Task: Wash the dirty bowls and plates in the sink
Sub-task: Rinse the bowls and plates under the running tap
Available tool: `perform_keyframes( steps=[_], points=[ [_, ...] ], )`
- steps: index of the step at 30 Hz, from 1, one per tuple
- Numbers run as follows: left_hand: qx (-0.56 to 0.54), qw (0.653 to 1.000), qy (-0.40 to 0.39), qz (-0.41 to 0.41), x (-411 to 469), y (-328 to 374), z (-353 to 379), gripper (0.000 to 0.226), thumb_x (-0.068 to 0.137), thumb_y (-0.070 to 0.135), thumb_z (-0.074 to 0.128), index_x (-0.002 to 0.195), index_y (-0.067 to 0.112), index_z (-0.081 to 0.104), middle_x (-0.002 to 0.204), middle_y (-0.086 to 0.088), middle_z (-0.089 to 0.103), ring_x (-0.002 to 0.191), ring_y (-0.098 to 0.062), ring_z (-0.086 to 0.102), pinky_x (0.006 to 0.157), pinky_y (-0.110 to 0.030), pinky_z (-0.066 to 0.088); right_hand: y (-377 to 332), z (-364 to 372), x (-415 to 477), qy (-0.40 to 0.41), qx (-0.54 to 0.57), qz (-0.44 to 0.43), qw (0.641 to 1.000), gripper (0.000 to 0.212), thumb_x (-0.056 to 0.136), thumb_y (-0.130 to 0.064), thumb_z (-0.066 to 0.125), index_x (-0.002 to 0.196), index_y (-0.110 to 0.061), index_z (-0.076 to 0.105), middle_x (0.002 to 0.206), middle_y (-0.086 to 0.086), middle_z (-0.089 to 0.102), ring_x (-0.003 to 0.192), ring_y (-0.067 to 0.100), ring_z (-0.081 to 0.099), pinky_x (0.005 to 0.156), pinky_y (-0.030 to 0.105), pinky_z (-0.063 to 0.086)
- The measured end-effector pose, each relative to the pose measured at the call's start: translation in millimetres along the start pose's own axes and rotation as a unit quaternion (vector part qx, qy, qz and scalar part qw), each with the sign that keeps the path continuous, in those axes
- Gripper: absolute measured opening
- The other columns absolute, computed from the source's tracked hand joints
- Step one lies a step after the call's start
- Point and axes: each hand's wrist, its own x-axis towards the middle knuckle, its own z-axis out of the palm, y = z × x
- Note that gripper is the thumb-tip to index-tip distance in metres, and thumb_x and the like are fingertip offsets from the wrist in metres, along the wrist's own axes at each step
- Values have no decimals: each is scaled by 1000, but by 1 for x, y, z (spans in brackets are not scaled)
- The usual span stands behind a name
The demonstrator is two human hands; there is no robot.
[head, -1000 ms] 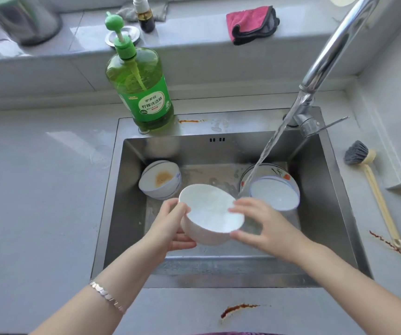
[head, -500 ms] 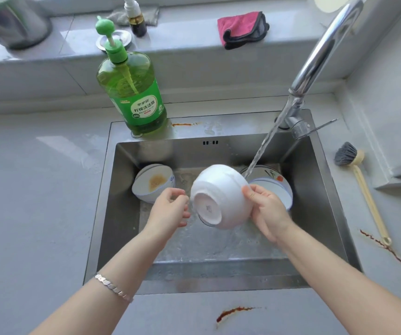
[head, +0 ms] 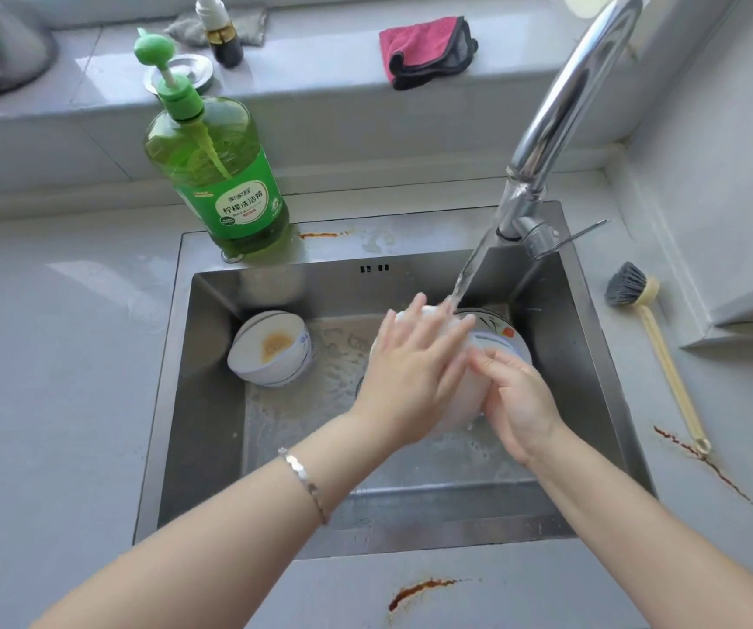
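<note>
At the near edge of the desk [head: 47, 401], a rust-coloured streak [head: 420, 592] is seen just before the front rim of the sink [head: 411, 537]. Over the basin, the white bowl [head: 467, 397] is held between both hands and largely hidden by them. The left hand [head: 415, 370] is laid flat across it with fingers spread, its grip released. The right hand [head: 519, 401] is curled about the bowl's right side, its grip grasping the bowl. The stream [head: 470, 274] is met at the left fingertips. A slip is judged the chief risk: the bowl is wet and clasped by one hand only, so it could be dropped onto the crockery just behind and chipped. Water could also be deflected off the rounded wall onto the desk. Farther back on the left, stacked bowls [head: 270, 351] are seen lying tilted, the top one smeared with brownish residue. Behind the hands, a blue-rimmed bowl [head: 501, 345] is set on a patterned plate [head: 497, 320]. Beyond the rim, a detergent bottle [head: 220, 174] is seen nearly full of green liquid, and a pink cloth [head: 424, 49] is left on the sill [head: 320, 84].
</note>
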Motion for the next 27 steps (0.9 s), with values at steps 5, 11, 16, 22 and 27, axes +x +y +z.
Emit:
perform_keyframes(
  steps=[5,11,16,22,27],
  points=[
    [-180,944,-38,-274,27,-4,-21,41,99,28,27,123,11,55,131,-7,55,125,-24,45,91,-32,34,-3,3,0,33,-10,-14,999,17,94,-14,48,83,-9,59,69,0,66,67,13,57,59,28,43],
    [-28,999,0,-38,19,-6,-8,58,89,40,22,130,18,56,140,-6,50,133,-26,40,108,-41,29,-7,17,6,41,-55,-27,997,19,92,-14,52,77,-10,62,73,6,64,69,17,57,63,30,44],
    [-342,882,36,-323,41,-19,-23,40,101,31,27,130,17,52,127,6,53,118,-11,45,87,-20,29,-17,16,13,57,74,-4,996,14,95,-16,46,99,-7,56,91,6,63,87,20,56,74,34,43],
    [-322,904,54,-278,0,0,-7,57,102,33,23,150,17,-6,158,2,-4,141,0,-7,105,-10,-1,-27,24,21,71,221,17,973,26,98,-22,40,94,-9,62,100,8,67,104,25,58,104,46,39],
    [-111,986,18,-123,-6,-10,-4,67,85,53,3,143,24,-9,147,11,-21,133,-1,-28,108,-13,-18,-14,27,9,56,229,44,971,32,100,-23,35,92,-8,63,100,11,70,109,27,59,105,47,38]
  ],
)
